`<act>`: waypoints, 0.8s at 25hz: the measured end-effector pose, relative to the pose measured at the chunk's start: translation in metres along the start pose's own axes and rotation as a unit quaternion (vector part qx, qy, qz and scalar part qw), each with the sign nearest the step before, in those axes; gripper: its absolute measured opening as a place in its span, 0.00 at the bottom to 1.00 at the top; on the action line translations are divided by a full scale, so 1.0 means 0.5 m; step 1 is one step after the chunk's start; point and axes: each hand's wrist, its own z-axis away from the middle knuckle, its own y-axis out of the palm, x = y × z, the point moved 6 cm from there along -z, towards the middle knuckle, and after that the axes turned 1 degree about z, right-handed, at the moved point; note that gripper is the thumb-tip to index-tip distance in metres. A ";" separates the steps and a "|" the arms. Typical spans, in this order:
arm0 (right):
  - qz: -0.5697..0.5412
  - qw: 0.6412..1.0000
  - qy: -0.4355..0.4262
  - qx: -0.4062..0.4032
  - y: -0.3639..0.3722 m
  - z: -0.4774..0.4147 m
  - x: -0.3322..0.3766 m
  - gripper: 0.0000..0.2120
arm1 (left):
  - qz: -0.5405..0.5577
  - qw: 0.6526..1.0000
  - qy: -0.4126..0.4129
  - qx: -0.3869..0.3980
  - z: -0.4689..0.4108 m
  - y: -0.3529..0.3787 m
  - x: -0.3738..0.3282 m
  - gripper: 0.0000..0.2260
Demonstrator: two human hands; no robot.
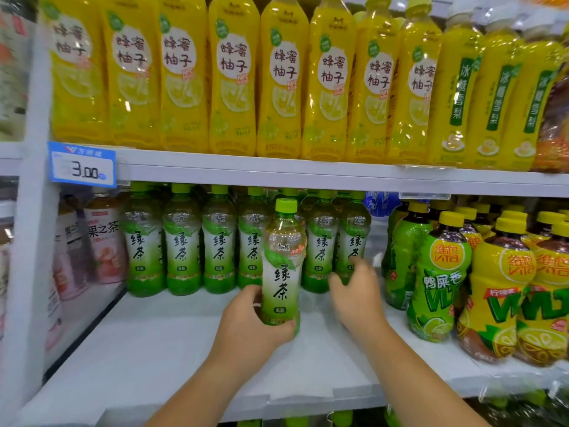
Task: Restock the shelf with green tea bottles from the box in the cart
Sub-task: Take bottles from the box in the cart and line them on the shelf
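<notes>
One clear plastic green tea bottle point(281, 263), lime-capped, stands on the smooth white shelf point(154, 349), its base gripped by the left hand point(249, 322); the right hand point(357, 294), fingers spread, touches a matching bottle point(352, 238) beyond.

Left hand point(246, 318) gripping — right hand point(357, 292) splayed

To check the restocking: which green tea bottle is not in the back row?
The green tea bottle gripped low by the left hand, in front of the row; the others stand lined up behind.
</notes>
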 end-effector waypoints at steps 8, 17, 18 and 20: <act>-0.182 0.954 -0.063 0.231 0.055 0.166 0.125 0.18 | -0.043 0.998 -0.030 0.021 0.018 -0.045 -0.016 0.19; -0.144 0.947 -0.136 0.251 0.252 0.249 0.301 0.11 | -0.119 0.991 -0.059 -0.013 0.047 -0.290 0.039 0.17; -0.148 0.946 -0.140 0.251 0.275 0.255 0.316 0.11 | -0.120 0.990 -0.064 -0.025 0.044 -0.309 0.047 0.17; -0.156 0.944 -0.144 0.251 0.316 0.265 0.342 0.11 | -0.131 0.987 -0.076 -0.051 0.035 -0.341 0.061 0.16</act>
